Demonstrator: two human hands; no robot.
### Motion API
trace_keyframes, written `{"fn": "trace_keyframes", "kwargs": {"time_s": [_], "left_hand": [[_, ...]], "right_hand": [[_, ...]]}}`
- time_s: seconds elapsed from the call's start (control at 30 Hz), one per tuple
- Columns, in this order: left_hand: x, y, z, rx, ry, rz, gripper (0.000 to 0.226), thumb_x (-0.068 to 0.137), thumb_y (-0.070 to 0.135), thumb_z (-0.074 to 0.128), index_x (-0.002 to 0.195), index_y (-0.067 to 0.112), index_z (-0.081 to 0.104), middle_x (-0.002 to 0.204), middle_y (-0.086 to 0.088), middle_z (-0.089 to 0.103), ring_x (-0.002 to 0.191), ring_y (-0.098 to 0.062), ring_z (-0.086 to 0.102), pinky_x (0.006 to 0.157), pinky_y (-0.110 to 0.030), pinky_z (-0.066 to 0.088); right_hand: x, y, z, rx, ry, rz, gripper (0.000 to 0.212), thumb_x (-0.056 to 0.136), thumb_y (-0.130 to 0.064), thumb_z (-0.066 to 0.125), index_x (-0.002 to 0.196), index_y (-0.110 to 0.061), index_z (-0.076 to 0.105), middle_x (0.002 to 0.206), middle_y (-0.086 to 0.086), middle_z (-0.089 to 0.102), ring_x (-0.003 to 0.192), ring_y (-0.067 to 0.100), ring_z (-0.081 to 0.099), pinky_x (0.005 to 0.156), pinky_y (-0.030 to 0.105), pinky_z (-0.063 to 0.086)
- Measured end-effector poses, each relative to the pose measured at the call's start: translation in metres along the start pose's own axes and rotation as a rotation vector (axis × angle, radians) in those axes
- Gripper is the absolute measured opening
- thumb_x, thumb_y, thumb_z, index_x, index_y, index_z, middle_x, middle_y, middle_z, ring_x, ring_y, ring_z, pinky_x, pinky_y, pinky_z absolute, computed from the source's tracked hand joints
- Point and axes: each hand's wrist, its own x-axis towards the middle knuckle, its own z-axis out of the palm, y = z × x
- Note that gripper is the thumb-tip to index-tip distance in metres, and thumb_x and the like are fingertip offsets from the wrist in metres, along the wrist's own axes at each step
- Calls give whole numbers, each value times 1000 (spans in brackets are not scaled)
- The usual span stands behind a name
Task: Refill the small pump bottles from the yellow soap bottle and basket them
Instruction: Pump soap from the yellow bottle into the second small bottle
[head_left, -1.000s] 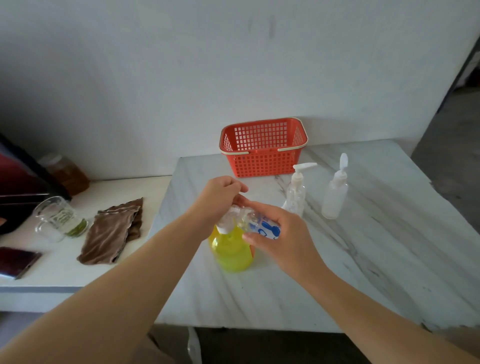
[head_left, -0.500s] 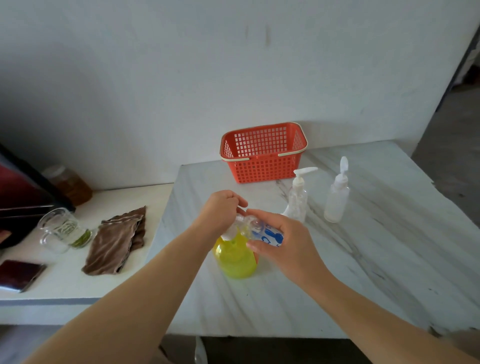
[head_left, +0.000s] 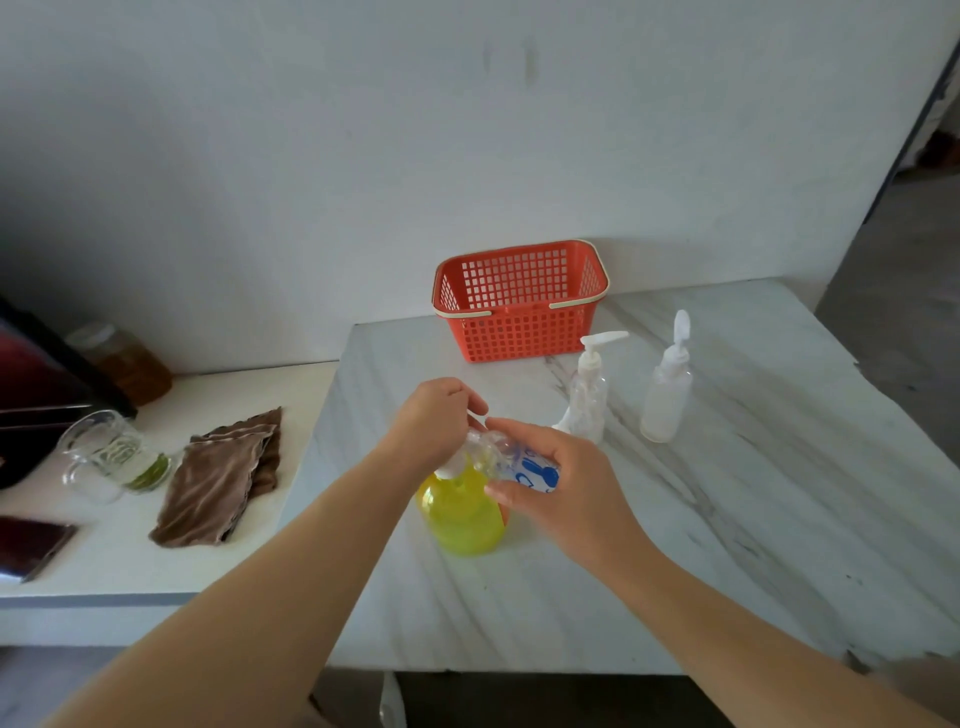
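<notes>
My right hand (head_left: 566, 488) has its grip closed round a small clear bottle (head_left: 530, 470) with blue print. The bottle is tilted on its side, neck toward the pump spout of the yellow soap bottle (head_left: 462, 519). My left hand (head_left: 434, 415) has its grip curled over that bottle's white pump head. The yellow soap bottle stands upright on the marble table (head_left: 727, 545). Behind the hands, a clear pump bottle (head_left: 587, 400) and a frosted pump bottle (head_left: 666, 400) stand upright, apart from each other. The orange basket (head_left: 519, 322) sits behind them near the wall. On the lower white table (head_left: 130, 566) to the left lie a brown cloth (head_left: 218, 478) and a glass jug (head_left: 104, 457).
</notes>
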Motion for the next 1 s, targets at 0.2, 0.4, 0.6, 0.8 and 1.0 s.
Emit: {"fn": "trace_keyframes", "kwargs": {"time_s": [0.2,0.4,0.6,0.8,1.0], "left_hand": [[3,0,0,-182,102,-94,28,93,5,35,87,8,62,68,-4,65,57,-15,51,54,-23,41],[2,4,-7,-233,72,-90,26,90,-1,38,84,12,60,56,3,67,65,-17,58,56,-23,46],[1,-4,-1,-180,120,-98,32,90,0,33,83,12,62,66,-2,64,59,-16,53,56,-25,41],[1,-7,6,-141,92,-89,34,89,-2,30,89,9,63,66,-2,62,57,-15,51,54,-25,37],[3,-1,-1,-187,69,-99,32,90,-2,33,80,12,60,66,-4,64,62,-18,54,58,-26,42]], "right_hand": [[2,-4,1,24,2,-2,49,70,-27,74,116,-42,63,106,-9,71,97,5,67,88,26,54],[5,-4,0,19,-14,-32,54,70,-31,70,123,-33,63,106,-8,71,99,8,67,90,33,54],[4,-3,1,28,1,-11,51,72,-18,77,113,-45,61,106,-7,71,97,5,67,88,28,54],[0,0,0,27,6,18,53,74,-13,79,114,-44,61,107,-8,70,97,2,66,85,17,51],[2,-6,0,43,-9,4,49,72,-21,75,118,-36,64,104,-7,71,95,5,67,85,22,54]]}}
